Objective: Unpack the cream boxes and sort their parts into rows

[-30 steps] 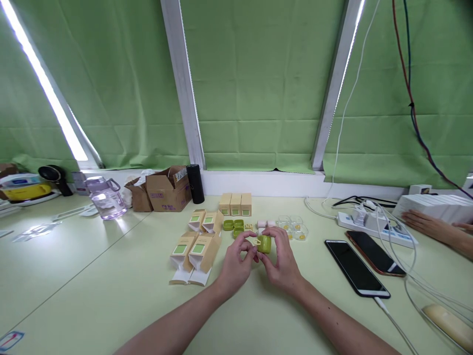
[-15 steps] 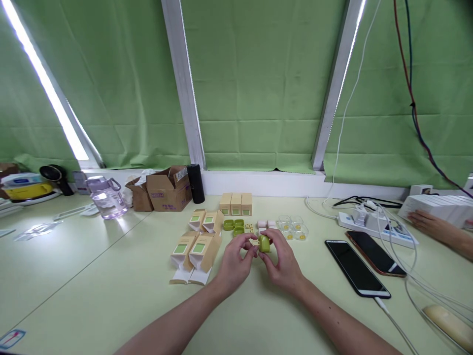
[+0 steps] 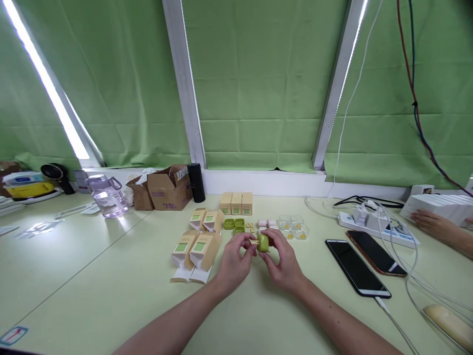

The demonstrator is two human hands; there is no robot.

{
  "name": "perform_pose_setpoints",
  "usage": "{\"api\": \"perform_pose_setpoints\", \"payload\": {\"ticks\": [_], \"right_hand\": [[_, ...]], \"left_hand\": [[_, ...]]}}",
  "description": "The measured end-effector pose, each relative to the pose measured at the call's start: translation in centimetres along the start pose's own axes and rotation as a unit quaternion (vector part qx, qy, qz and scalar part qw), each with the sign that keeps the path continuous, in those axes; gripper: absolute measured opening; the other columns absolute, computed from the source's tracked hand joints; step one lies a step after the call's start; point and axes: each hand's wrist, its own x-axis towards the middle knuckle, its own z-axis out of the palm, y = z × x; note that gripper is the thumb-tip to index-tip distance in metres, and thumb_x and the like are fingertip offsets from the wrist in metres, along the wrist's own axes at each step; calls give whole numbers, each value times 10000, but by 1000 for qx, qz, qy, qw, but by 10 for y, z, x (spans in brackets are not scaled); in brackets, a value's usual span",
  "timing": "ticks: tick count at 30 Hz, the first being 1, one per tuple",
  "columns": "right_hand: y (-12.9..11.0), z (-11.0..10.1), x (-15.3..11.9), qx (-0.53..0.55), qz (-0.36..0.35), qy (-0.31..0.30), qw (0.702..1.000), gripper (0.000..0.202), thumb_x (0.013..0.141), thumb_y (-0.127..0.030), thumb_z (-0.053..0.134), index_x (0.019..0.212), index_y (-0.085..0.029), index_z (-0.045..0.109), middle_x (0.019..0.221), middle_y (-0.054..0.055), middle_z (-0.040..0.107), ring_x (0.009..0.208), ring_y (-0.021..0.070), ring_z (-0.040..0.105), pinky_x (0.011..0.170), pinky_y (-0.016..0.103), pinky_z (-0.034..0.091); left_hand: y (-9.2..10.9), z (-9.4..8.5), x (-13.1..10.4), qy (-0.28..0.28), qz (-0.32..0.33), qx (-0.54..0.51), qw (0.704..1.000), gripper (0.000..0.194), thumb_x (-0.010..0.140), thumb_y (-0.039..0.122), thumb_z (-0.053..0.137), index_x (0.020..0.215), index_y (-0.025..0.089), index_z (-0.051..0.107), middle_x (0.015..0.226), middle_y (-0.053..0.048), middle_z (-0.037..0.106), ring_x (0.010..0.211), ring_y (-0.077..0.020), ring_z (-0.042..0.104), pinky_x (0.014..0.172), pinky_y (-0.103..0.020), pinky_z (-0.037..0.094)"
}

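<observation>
A small glossy green piece [image 3: 263,242] is held between the thumb and fingers of my right hand [image 3: 285,261], above the table. My left hand [image 3: 236,260] pinches a small pale piece at the green piece's left side; its shape is too small to tell. Just behind my hands lie green square cups [image 3: 239,222], small yellowish pieces [image 3: 250,225] and pale pink pieces [image 3: 262,223]. Clear round containers [image 3: 296,226] with yellow bits stand to the right. Open beige cartons [image 3: 202,249] with green labels lie left of my left hand.
Closed beige boxes [image 3: 236,203] stand at the back. Cardboard box [image 3: 169,190], black cylinder [image 3: 196,183] and clear bottle [image 3: 108,196] are at left. Two phones [image 3: 356,268], a power strip [image 3: 377,230] and cables lie right. Another person's hand [image 3: 430,222] touches white boxes [image 3: 439,207].
Both hands keep their hold, and the green piece has barely moved. The whole view has shifted very slightly.
</observation>
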Motion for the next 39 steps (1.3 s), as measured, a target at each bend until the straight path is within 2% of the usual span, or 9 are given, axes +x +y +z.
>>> {"api": "perform_pose_setpoints", "payload": {"ticks": [8, 24, 35, 39], "right_hand": [[-3, 1, -1, 8, 3, -10, 1000, 468, 930, -187, 563, 1390, -251, 506, 1303, 145, 573, 1169, 277, 613, 917, 426, 605], [-6, -1, -1, 7, -2, -26, 1000, 428, 919, -169, 566, 1336, -250, 522, 1251, 137, 590, 1097, 274, 648, 877, 410, 621], [-2, -1, -2, 16, 3, -35, 999, 439, 905, -158, 574, 1330, -256, 530, 1250, 127, 580, 1054, 260, 653, 855, 400, 629], [-2, -2, -2, 27, 2, -40, 999, 441, 909, -156, 571, 1336, -256, 528, 1252, 130, 575, 1098, 263, 634, 862, 396, 627]], "left_hand": [[1, 0, 0, -13, -27, -12, 999, 47, 939, 238, 593, 940, 198, 616, 815, -11, 673, 705, -154, 669, 636, -261, 510], [2, -1, -1, -27, -47, -54, 997, 99, 927, 281, 614, 889, 191, 603, 758, 2, 652, 671, -146, 645, 648, -267, 521], [-4, 0, 1, -44, -91, -119, 988, 147, 893, 313, 673, 872, 181, 610, 716, 0, 652, 652, -152, 651, 646, -284, 541], [-8, 0, 3, -49, -105, -133, 984, 163, 880, 317, 690, 864, 179, 606, 703, -4, 656, 653, -156, 658, 659, -295, 546]]}}
